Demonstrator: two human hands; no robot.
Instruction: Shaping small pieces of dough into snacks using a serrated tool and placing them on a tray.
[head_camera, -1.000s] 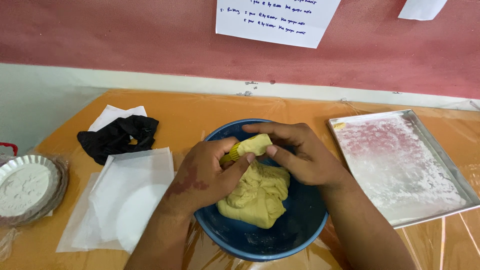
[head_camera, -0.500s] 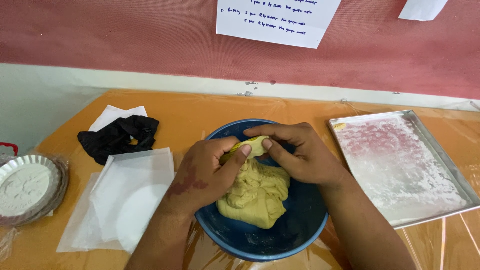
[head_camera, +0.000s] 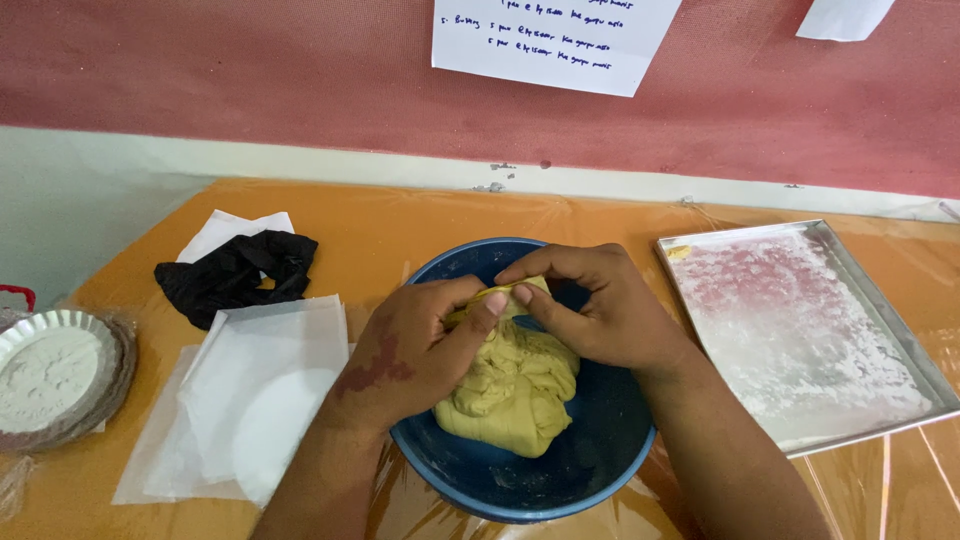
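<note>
One blue bowl (head_camera: 520, 470) sits near the front edge of the counter (head_camera: 420, 220), about midway along it, and inside lies one lump of yellowish dough (head_camera: 510, 385). The lump is longer than it is wide; its long axis runs from the bowl's back rim toward the front, and its upper end rises between the person's fingers.

Both hands are over the bowl. The left hand (head_camera: 415, 350) is curled nearly closed, thumb and fingertips pinching the top of the dough from the left side. The right hand (head_camera: 595, 310) is also mostly closed, fingers arched over the same raised end and thumb pressed in from the right, so the two hands meet on one small piece at the top of the lump.

To the right, one metal baking tray (head_camera: 800, 330) dusted with flour lies near the counter's right edge. To the left of the bowl are a few sheets of white paper (head_camera: 260, 390), one crumpled black cloth (head_camera: 235, 275) behind them, and one fluted foil dish of flour (head_camera: 50, 375) at the left edge.
</note>
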